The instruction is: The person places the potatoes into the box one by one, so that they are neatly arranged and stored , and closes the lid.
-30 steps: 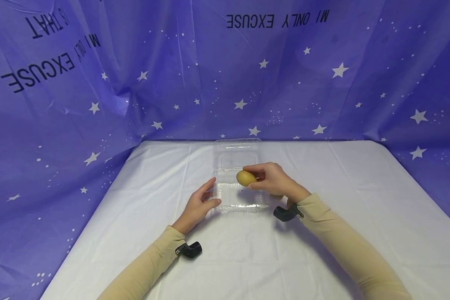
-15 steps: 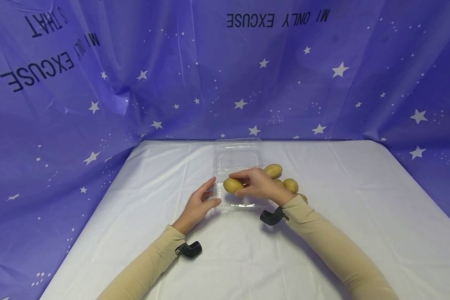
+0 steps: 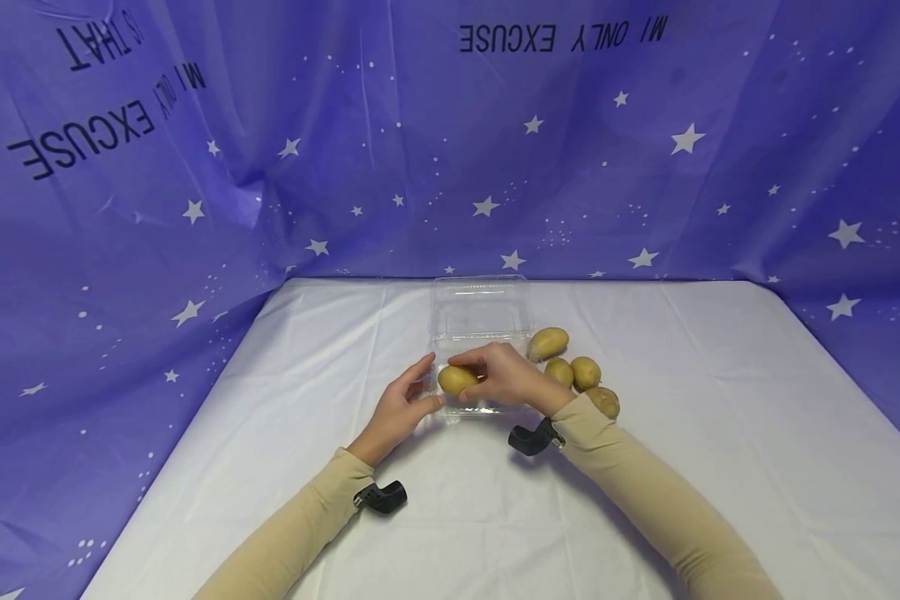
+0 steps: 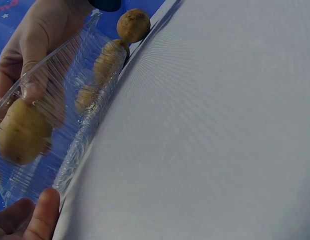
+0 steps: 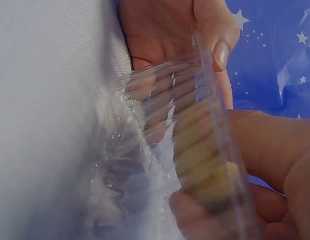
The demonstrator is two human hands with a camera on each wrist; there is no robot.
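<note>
My right hand [image 3: 501, 373] grips a yellow-brown potato [image 3: 457, 381] between thumb and fingers, low in the left part of a clear plastic clamshell box [image 3: 484, 410]. The box lies with its lid [image 3: 482, 315] folded back, away from me. Against the box's left side rests my left hand [image 3: 396, 417], fingers relaxed and thumb at the near corner. The left wrist view shows the potato [image 4: 24, 131] through the ribbed wall, with the left thumb [image 4: 44, 212] at the box's lower edge. In the right wrist view, the wall partly veils the potato [image 5: 202, 155].
Several loose potatoes [image 3: 587, 372] lie on the white cloth just right of the box, one [image 3: 548, 343] close to its right edge. The white-covered table [image 3: 450, 508] meets a purple curtain with stars [image 3: 487, 150] at the back and sides.
My right hand has carried the potato left and down into the box, uncovering the loose potatoes at the right. My left hand has stayed at the box's left side.
</note>
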